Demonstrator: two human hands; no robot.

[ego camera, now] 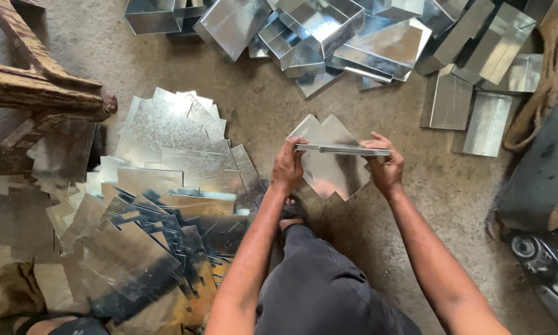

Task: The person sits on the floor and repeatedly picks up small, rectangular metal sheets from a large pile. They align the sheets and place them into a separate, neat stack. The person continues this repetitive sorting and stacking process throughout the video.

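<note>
I hold a shiny notched metal sheet (328,170) in front of me above the floor, with one edge folded up toward me. My left hand (288,166) grips its left side. Gripping the right end of the folded edge is my right hand (385,165). Both forearms reach out from the bottom of the view, above my dark-trousered knee (319,279).
A fanned pile of flat cut metal sheets (161,205) lies on the floor to my left. Several folded metal boxes (328,31) are heaped at the top. Worn wooden beams (37,87) stand top left, a dark machine part (540,205) at right.
</note>
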